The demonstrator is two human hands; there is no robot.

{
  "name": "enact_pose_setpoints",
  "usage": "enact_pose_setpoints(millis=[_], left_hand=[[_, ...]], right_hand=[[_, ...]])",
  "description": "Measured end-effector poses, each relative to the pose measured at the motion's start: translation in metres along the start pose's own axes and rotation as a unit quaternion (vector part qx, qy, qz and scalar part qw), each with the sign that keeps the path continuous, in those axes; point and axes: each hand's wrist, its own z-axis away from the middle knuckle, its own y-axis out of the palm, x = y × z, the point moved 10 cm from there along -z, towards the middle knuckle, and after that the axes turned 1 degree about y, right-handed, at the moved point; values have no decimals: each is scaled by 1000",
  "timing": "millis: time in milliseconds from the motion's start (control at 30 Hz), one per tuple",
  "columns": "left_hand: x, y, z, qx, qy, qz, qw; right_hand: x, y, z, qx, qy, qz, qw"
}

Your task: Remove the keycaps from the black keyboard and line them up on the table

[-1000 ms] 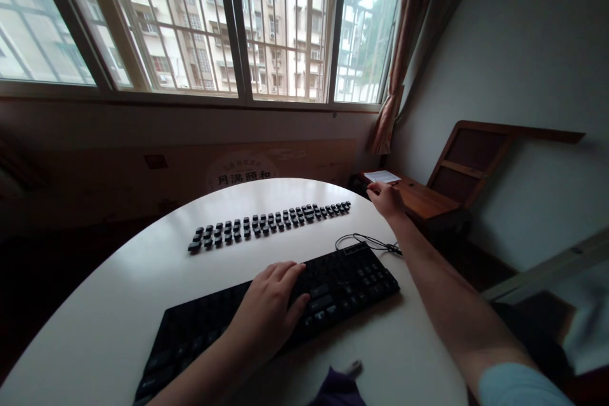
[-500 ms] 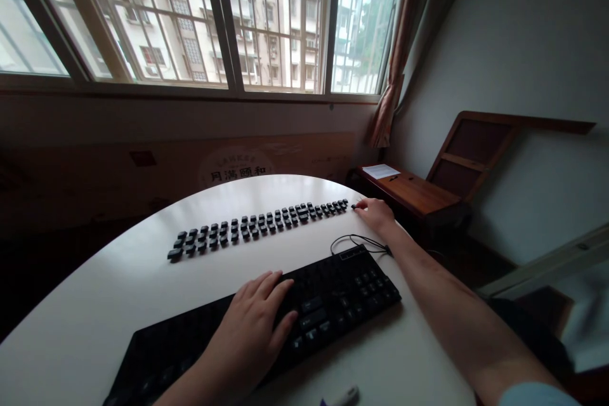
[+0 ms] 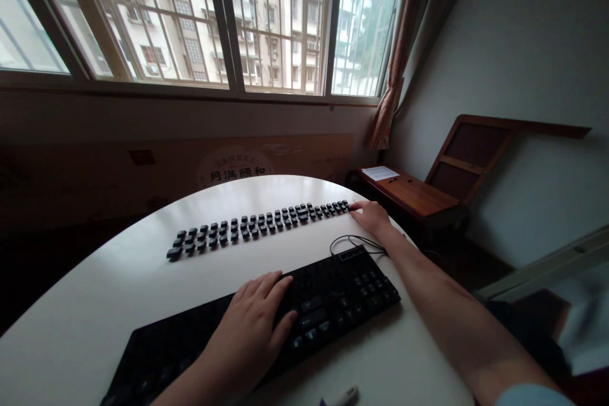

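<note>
My left hand (image 3: pixel 257 317) lies flat on a black keyboard (image 3: pixel 342 295), its fingers stretched out and the thumb apart. Keys show on the keyboard's right part; much of its middle and left looks dark, partly under my hand and forearm. Beyond it, rows of loose black keycaps (image 3: pixel 266 223) run across the white table. At the right end of these rows, my right hand (image 3: pixel 372 217) pinches a small black keycap between thumb and fingertips, close to the last one in line. The fingers partly hide that keycap.
The keyboard's black cable (image 3: pixel 349 238) loops behind its far right corner, near my right forearm. A grey-tipped tool (image 3: pixel 347 396) lies at the table's near edge, cut off by the frame. A wooden bench (image 3: pixel 413 193) holding paper stands beyond the round table's (image 3: pixel 118 273) right side.
My right hand has shifted slightly left with the keycap, closing the small gap to the end of the row. My left hand stays put on the keyboard.
</note>
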Motion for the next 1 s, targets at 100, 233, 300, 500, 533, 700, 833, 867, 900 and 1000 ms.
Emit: enact_pose_setpoints(millis=[100,233,300,500,533,700,833,867,900,1000], left_hand=[[-1,-1,-1,8,-4,1,1000],[1,1,-1,15,-14,3,1000],[2,2,0,14,-15,7,1000],[3,1,2,-7,-5,14,1000],[3,1,2,-14,0,15,1000],[2,0,1,-33,10,10,999],[0,-1,0,-17,1,11,1000],[-1,-1,0,-11,-1,11,1000],[-2,-2,0,-7,-1,11,1000],[-5,-4,-1,-8,3,10,1000]], right_hand=[[1,0,0,3,-1,4,1000],[2,1,0,5,-4,6,1000],[2,1,-1,2,-5,7,1000],[0,-1,-1,-18,-7,15,1000],[0,-3,-1,-25,-9,17,1000],[7,-30,0,-100,-19,19,995],[16,-70,7,-200,-31,12,979],[18,-78,9,-219,-37,9,975],[19,-85,12,-235,-43,7,971],[21,-96,19,-266,-62,-2,962]])
